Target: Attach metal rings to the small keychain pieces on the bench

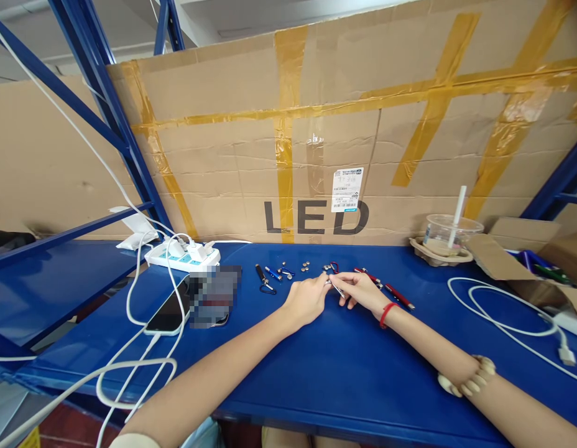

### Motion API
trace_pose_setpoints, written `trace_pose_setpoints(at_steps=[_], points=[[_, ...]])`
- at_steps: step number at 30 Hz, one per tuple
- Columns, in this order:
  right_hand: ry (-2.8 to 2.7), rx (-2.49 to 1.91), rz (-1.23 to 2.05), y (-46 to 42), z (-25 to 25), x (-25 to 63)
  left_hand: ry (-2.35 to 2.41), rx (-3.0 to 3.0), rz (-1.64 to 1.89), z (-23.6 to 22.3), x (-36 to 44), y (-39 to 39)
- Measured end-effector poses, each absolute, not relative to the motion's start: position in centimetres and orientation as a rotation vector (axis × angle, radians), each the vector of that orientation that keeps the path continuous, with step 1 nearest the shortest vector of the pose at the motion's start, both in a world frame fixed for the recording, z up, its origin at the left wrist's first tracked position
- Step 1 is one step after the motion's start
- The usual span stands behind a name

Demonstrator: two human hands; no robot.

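My left hand [307,302] and my right hand [363,290] meet over the middle of the blue table [307,367]. Between their fingertips is a slim silver tube [337,289], and both hands are closed on it; my fingers hide part of it. Just beyond lie several small round button cells [306,266]. To the left are a black penlight [260,272] with a clip loop and a blue penlight [272,274]. Close to my right hand lie a red penlight [399,297] and another red piece [369,277].
On the left are a phone [167,311], a blurred-out flat object [216,295], white cables and a power strip [183,256]. A plastic cup [449,233] with a straw, a white cable [498,323] and an open carton [516,264] stand right. A large cardboard sheet [214,168] backs the table.
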State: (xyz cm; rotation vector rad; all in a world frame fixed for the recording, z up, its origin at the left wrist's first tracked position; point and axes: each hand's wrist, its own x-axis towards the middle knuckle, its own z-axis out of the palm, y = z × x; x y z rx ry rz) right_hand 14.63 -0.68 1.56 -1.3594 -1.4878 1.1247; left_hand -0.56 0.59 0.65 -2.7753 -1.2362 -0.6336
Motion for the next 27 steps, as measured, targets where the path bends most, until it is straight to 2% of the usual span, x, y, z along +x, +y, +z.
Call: trace_pose_setpoints(at_steps=[27], points=[[-1.678, -1.295, 1.163, 0.5, 0.7, 15.3, -1.255, -2.736, -0.606, 0.4, -0.4, 0.5]])
